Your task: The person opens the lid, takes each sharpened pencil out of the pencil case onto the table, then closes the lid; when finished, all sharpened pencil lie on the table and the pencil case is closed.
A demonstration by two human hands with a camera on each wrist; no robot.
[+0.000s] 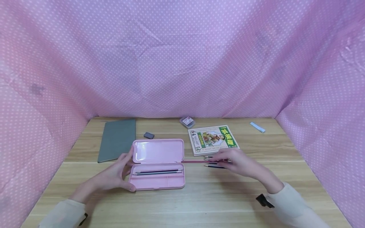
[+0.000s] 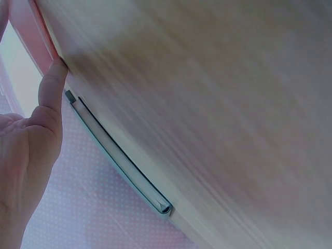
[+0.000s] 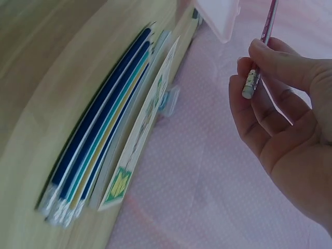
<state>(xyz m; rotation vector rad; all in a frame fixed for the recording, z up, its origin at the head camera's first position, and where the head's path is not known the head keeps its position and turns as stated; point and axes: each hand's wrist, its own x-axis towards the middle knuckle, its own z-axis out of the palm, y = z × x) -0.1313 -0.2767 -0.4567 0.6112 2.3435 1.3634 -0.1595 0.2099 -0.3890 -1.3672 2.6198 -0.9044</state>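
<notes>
An open pink pencil case (image 1: 148, 182) lies on the table with its lid (image 1: 162, 151) folded back. At least two pencils (image 1: 158, 172) lie in its long rear compartment. My left hand (image 1: 115, 174) holds the case's left side, thumb at the front corner and fingers by the lid. Over the table my right hand (image 1: 236, 162) pinches a red pencil (image 3: 268, 26) near its eraser end, between thumb and fingers; its other end points at the case. Beneath that hand, several dark and coloured pencils (image 3: 101, 111) lie side by side, partly hidden in the head view.
A picture-covered book (image 1: 209, 139) lies behind the loose pencils. Farther back are a small clear box (image 1: 187, 122) and a light-blue strip (image 1: 257, 127). A dark eraser-like block (image 1: 149, 135) and a grey-green notebook (image 1: 117, 139) lie at the left. Pink dotted cloth (image 1: 182, 63) surrounds the table.
</notes>
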